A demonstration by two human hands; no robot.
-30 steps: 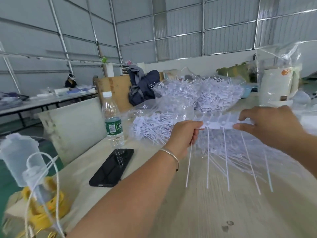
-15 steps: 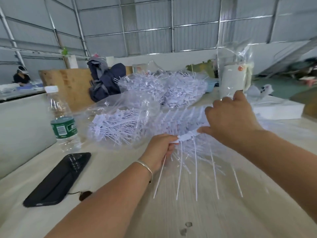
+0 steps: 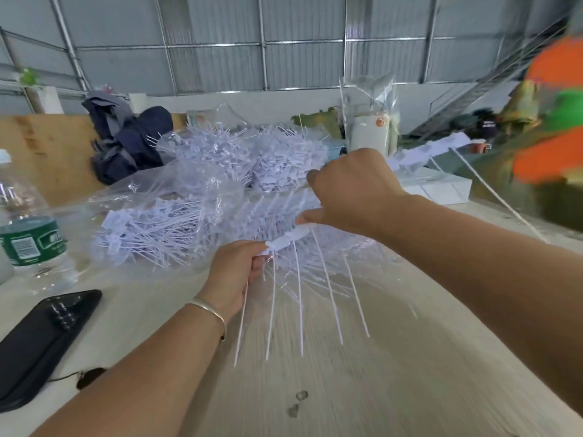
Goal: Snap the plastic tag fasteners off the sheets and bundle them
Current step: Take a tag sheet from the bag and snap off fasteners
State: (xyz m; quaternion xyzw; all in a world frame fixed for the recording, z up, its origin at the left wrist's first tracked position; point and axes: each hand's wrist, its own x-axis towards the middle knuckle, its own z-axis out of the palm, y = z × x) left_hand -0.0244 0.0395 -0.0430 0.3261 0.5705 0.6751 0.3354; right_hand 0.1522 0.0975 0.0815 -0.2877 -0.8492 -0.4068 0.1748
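A white strip of plastic tag fasteners (image 3: 288,239) hangs between my hands above the table, its long thin tails (image 3: 299,298) fanning downward. My left hand (image 3: 235,269) pinches the strip's left end. My right hand (image 3: 350,190) pinches the right end with fingers curled, and it also seems to grip a second white strip (image 3: 426,152) that sticks out to the right. Under and behind my hands lie loose fasteners (image 3: 334,266) on clear plastic. Clear bags (image 3: 164,228) hold bundled fasteners, with bigger heaps (image 3: 252,156) behind.
A water bottle (image 3: 30,238) and a black phone (image 3: 44,335) sit at the left on the pale table (image 3: 347,389). A dark backpack (image 3: 126,143) leans on a plywood board. A white box (image 3: 441,187) and a tall bagged item (image 3: 369,134) stand at back right.
The view has swung further right and down. My hands have closed in on each other, shortening the strip between them, and a second strip now shows beyond my right hand.
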